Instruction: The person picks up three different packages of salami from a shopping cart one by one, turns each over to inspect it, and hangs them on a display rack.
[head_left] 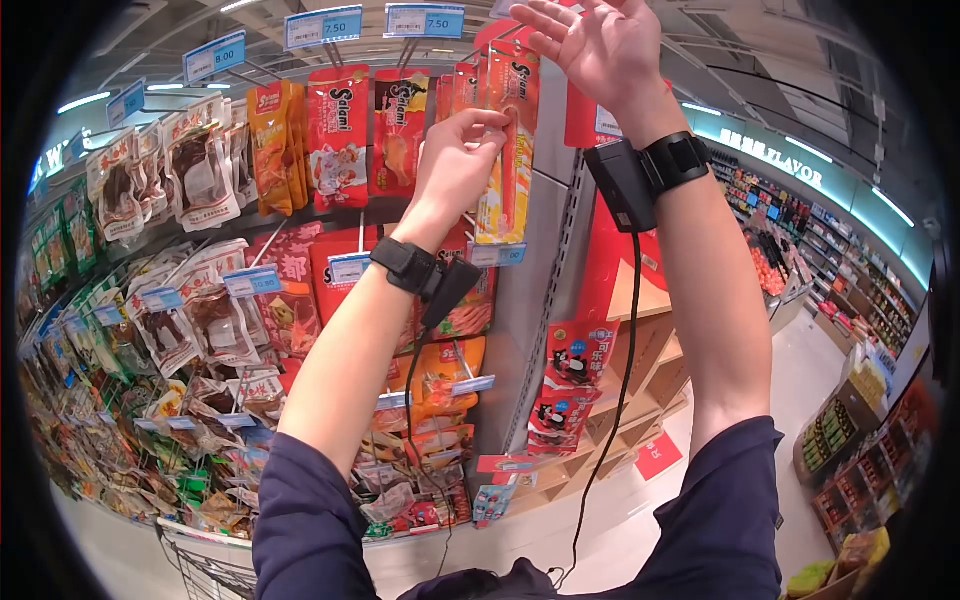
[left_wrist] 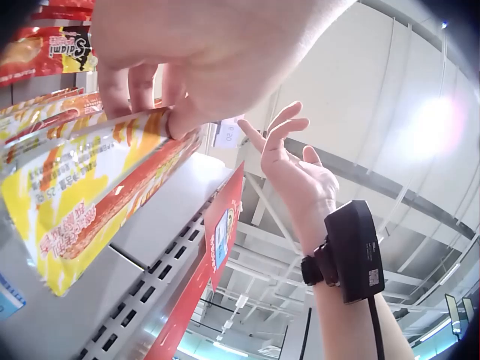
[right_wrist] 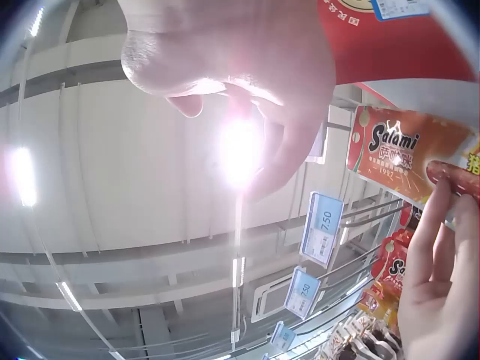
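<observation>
My left hand is raised to the top row of a shop rack and pinches a long orange-and-yellow Salami snack packet that hangs from a peg. The left wrist view shows the fingers curled on the packet's edge. Just above and to the right, my right hand is held up with fingers spread, holding nothing; it hovers beside the packet's top. In the right wrist view that hand fills the upper frame, with the packet to its right.
More red Salami packets and meat snack bags hang on pegs to the left, with price tags above. A grey upright and red end panel stand right of the rack. A basket rim is below.
</observation>
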